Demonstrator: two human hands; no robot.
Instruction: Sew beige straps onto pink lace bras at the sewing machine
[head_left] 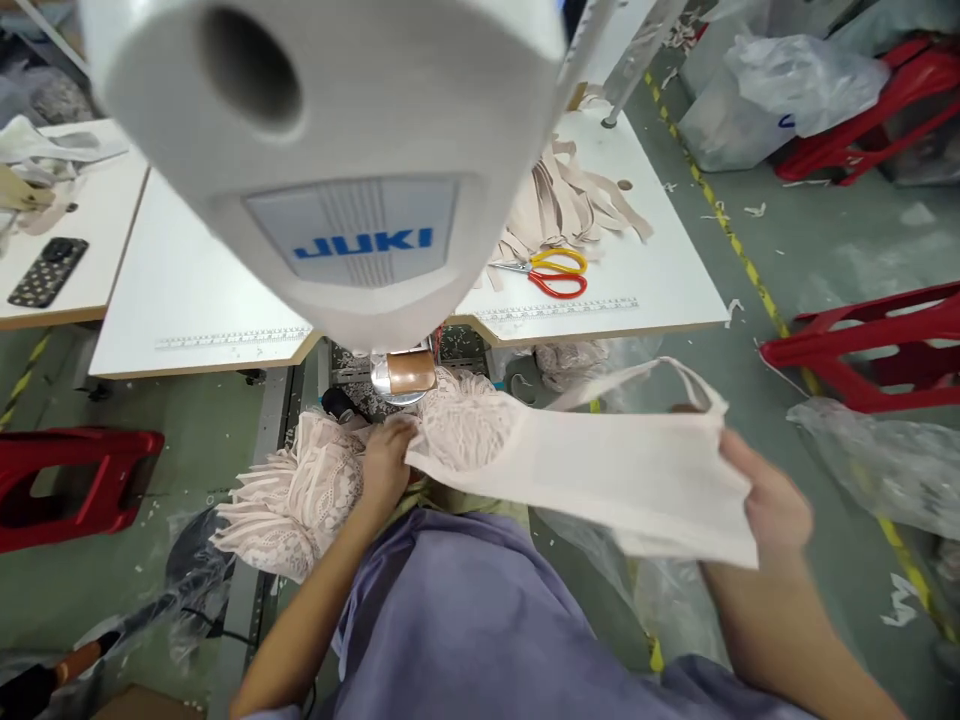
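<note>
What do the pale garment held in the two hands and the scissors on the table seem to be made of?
The garment, held by the left hand and right hand: thin matte fabric, probably mesh, with patterned lace at one end. The scissors: glossy yellow and red handles, likely plastic; blades look metal.

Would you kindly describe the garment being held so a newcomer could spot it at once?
Start at the big white JUKI sewing machine and look just below it. Stretched between the left hand and right hand is the pale pink garment; unlike the bunched lace heap beside it, it is spread out.
</note>
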